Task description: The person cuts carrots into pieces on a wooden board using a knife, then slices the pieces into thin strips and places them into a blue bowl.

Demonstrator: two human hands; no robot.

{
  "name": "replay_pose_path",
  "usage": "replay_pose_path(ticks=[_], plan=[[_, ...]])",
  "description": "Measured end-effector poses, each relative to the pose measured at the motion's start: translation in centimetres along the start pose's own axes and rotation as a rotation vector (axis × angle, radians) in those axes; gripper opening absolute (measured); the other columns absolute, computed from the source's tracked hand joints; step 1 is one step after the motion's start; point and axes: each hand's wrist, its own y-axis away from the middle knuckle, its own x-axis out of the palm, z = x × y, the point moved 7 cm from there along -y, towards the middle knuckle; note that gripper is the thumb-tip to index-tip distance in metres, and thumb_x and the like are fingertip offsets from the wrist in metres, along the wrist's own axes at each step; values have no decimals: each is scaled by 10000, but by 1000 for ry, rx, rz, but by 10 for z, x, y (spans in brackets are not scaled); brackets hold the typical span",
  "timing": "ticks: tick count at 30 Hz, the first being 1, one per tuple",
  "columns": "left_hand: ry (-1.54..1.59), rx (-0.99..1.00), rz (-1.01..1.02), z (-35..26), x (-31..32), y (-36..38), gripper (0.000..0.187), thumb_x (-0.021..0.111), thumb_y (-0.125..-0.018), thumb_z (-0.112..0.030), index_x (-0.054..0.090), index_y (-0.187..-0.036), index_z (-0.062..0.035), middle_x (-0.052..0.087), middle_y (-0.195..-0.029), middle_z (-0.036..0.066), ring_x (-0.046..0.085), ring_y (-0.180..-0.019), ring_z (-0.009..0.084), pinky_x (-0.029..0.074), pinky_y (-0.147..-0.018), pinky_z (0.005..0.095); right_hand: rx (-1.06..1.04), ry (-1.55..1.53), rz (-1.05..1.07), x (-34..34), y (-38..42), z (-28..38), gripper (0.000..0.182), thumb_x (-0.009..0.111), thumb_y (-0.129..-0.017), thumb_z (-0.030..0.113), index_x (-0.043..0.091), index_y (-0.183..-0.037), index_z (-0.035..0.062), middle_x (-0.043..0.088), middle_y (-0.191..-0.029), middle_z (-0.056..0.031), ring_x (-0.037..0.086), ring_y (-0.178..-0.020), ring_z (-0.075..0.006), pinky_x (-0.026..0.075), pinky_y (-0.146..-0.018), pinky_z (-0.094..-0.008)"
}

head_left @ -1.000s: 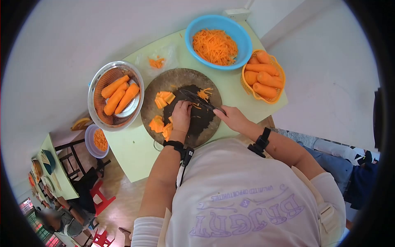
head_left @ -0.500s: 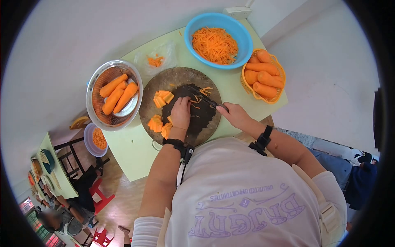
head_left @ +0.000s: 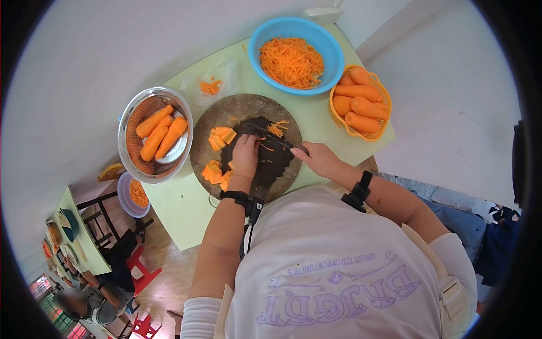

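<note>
A round wooden chopping board (head_left: pixel 203 127) with a dark, worn middle lies on the pale green table. My right hand (head_left: pixel 320 159) grips the handle of a dark kitchen knife (head_left: pixel 272 137), whose blade points left across the board. My left hand (head_left: pixel 245 157) is curled down on the board, its fingertips against the blade, pressing a carrot slice that is mostly hidden under them. Thin carrot shreds (head_left: pixel 276 129) lie just beyond the blade. Two groups of cut carrot pieces (head_left: pixel 222 137) rest on the board to the left of my left hand.
Behind the board stands a blue basin (head_left: pixel 337 62) of shredded carrot. A yellow basket (head_left: pixel 361 135) of whole carrots is at right, a metal colander (head_left: pixel 127 152) with peeled carrots at left. A plastic bag (head_left: pixel 228 76) lies at the back. Another person (head_left: pixel 93 305) sits at lower left.
The knife and my right hand have moved slightly left, with the blade closer to my left fingertips. The whole view has shifted a little.
</note>
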Motion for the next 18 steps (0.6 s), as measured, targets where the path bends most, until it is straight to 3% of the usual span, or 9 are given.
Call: replay_pose_path(ticks=[11,13,18], plan=[[-131,112,-43,-6,1,1,74,650,-814,-82,665,-881,-55,595,-840,96,597,-822,296,502,-720,385,-17,59,-7,-3,3,1,572,454,-976,502,589,-856,-41,619,-804,-258,597,-805,-439,464,-721,-486],[-133,140,-23,-7,1,0,83,641,-811,-72,670,-885,-49,599,-844,95,597,-824,292,502,-724,380,-8,52,3,0,6,-4,505,484,-983,451,625,-892,-25,601,-728,-215,594,-704,-374,473,-679,-432],[-114,197,-4,-8,-1,2,118,621,-792,-53,685,-891,-44,610,-857,89,599,-822,282,505,-728,374,-4,27,-7,-1,8,-4,515,483,-983,452,617,-870,-32,596,-720,-218,587,-692,-377,469,-673,-436]])
